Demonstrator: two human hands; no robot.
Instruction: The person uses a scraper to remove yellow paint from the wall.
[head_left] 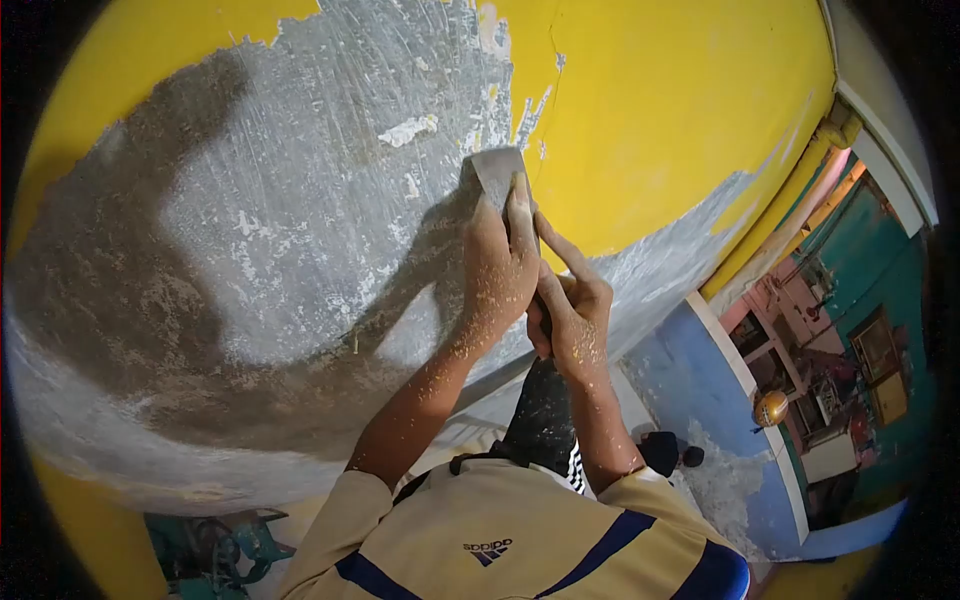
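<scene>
A flat scraper [493, 168] rests its blade against the wall, where bare grey plaster [320, 190] meets yellow paint [660, 110]. My left hand [497, 262] is closed on the scraper close to the blade, thumb and a finger pressed along it. Just below, my right hand [578, 318] wraps around the handle, one finger stretched up beside my left hand. Most of the handle is hidden by my fingers. Pale dust and paint flecks cover both hands and forearms. The yellow edge by the blade is ragged, with a thin crack [553, 50] running above it.
To the right is a low blue wall [690, 390] with a pale edge and patchy plaster. Beyond it lie a green wall [880, 270], a framed item [880, 365] and a round orange object [771, 408]. Green machinery [225, 550] stands at lower left.
</scene>
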